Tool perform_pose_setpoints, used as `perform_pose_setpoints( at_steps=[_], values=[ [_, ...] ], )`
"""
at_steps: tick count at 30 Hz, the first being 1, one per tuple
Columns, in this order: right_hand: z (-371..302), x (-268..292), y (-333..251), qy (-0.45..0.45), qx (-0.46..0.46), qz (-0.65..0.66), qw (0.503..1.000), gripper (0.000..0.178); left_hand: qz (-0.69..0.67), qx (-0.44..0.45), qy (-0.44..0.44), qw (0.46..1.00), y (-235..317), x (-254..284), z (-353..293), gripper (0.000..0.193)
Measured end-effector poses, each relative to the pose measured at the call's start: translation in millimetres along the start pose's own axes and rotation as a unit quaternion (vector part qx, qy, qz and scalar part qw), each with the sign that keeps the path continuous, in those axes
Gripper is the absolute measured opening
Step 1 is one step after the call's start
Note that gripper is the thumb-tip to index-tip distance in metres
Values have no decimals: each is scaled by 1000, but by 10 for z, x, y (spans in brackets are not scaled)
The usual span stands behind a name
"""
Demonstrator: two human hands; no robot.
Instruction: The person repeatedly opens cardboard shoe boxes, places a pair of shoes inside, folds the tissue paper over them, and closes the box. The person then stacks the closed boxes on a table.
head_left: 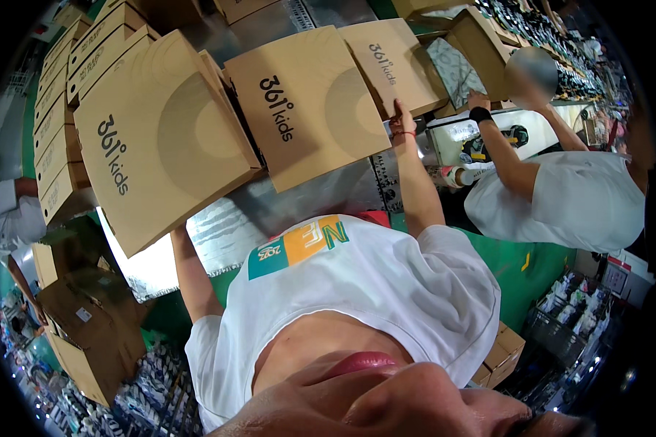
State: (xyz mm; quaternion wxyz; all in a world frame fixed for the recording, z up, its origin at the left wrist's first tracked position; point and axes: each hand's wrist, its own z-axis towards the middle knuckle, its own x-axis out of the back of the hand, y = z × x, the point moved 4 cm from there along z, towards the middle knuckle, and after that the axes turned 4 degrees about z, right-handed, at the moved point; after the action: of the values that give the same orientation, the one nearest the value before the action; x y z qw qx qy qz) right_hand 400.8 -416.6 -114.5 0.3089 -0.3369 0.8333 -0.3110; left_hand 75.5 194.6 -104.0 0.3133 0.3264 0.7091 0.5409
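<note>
Three closed tan cardboard shoe boxes lie in a row before me, with dark print on their lids. The large left box (169,146) is tilted. My left forearm runs up under its near edge; that hand is hidden behind the box. Beside it lies the middle box (299,109), and farther right the smaller-looking right box (393,65). My right hand (401,122), with a red string on its wrist, grips the near edge of the right box, close to the middle box's right corner. Its fingers show only in part.
Shoe boxes (58,138) are stacked at the left. A shiny metal tabletop (313,200) shows below the row. At right, a co-worker's hand (478,100) touches patterned paper (453,73) in an open box (481,44), near a white tray (452,142). Another person stands far left, near open cartons (87,320).
</note>
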Motion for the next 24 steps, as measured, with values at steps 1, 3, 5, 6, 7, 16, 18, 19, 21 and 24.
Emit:
perform_pose_setpoints(
  at_steps=[1, 3, 5, 6, 7, 16, 18, 19, 21, 24],
  values=[
    [84, -9, -70, 32, 24, -12, 999, 33, 2, -2, 2, 1000, 17, -15, -9, 56],
    [564, 308, -154, 17, -25, -93, 995, 40, 2, -2, -10, 1000, 81, -112, 82, 56],
    [577, 342, -339, 1, -57, -207, 977, 50, -2, -1, -1, 1000, 102, -80, 44, 56],
    [59, 108, -450, 157, -18, -259, 953, 52, 5, 0, 13, 1000, 92, -26, -39, 56],
    [-133, 43, -584, 149, 121, -280, 941, 52, 1, -2, 13, 1000, 105, -49, -36, 56],
    [-1629, -702, -563, -366, 164, -509, 762, 60, -4, 5, 33, 999, 137, -75, -152, 56],
    [-1745, -664, -532, -370, 126, -524, 757, 63, -6, 5, 31, 999, 144, -90, -148, 56],
    [-1817, -618, -521, -371, 106, -531, 755, 64, -6, 6, 32, 999, 138, -93, -151, 56],
    [-1848, -422, -455, -331, 3, -499, 801, 60, -7, 5, 33, 999, 138, -97, -144, 56],
    [-1895, -137, -328, -300, -105, -397, 861, 40, -8, 5, 28, 1000, 127, -114, -99, 56]
  ],
)
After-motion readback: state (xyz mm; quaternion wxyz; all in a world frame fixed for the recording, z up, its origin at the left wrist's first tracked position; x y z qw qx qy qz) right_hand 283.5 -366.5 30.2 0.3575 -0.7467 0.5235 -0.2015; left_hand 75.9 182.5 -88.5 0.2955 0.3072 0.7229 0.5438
